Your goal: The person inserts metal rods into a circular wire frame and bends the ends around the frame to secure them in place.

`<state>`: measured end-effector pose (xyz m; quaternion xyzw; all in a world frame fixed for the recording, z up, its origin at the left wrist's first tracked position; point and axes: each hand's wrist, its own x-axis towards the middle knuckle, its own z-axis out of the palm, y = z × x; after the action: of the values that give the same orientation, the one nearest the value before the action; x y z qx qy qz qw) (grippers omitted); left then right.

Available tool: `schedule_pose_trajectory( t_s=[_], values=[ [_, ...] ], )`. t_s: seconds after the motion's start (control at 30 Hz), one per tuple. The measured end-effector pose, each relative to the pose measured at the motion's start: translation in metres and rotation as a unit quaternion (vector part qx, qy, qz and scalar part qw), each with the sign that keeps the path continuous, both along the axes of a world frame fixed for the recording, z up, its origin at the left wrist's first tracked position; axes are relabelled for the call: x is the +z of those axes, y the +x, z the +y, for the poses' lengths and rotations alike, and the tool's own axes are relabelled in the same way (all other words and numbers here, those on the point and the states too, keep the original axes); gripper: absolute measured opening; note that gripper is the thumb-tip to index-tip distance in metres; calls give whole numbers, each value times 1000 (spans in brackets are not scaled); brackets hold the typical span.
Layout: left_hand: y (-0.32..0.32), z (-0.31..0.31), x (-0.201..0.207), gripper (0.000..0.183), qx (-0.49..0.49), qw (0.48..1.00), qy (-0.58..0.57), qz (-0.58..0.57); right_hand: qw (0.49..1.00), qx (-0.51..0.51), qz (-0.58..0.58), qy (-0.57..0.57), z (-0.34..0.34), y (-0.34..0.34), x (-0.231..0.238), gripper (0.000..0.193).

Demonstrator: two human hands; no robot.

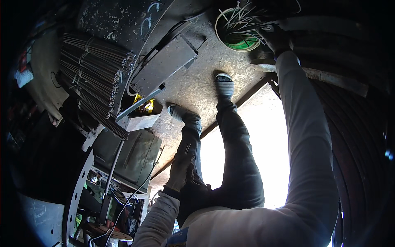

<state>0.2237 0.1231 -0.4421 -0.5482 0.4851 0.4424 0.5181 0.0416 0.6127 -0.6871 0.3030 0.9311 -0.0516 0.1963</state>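
My right hand [278,40] reaches far ahead to the rim of a green bucket [243,46] on the floor. Many thin pale rods [240,23] stick out of the bucket at all angles. In deep shade, my right fingers look closed around some of the rods, though their tips are hard to make out. Lower down, my left hand [177,173] rests against my left leg, its fingers stretched along the dark trousers. Nothing shows in that hand.
Wire-tied bundles of thin metal rods [92,74] lie at the left. Beside them are a long grey metal box section [164,66] and an open tray [144,121] with a yellow packet. A dark cabinet [127,154] stands lower left. Curved metal pieces [333,78] fill the right side.
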Motion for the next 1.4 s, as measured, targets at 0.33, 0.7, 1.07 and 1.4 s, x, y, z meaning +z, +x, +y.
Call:
schedule_pose_trajectory(
  t_s=[0.33, 0.7, 1.07, 1.4],
  values=[
    [-2, 10, 1, 15, -11, 1000, -14, -6, 996, 37, 37, -73, 16, 15, -63, 34],
    [0, 12, -1, 16, -48, 999, 7, 10, 964, 235, 126, -18, 8, 17, -63, 14],
    [14, -9, 2, 46, -23, 999, 22, 35, 963, 263, 13, 52, 13, 33, 38, 27],
    [4, 3, 10, 36, -84, 993, 29, 79, 977, 75, 187, -70, -14, 71, 184, 21]
  ],
)
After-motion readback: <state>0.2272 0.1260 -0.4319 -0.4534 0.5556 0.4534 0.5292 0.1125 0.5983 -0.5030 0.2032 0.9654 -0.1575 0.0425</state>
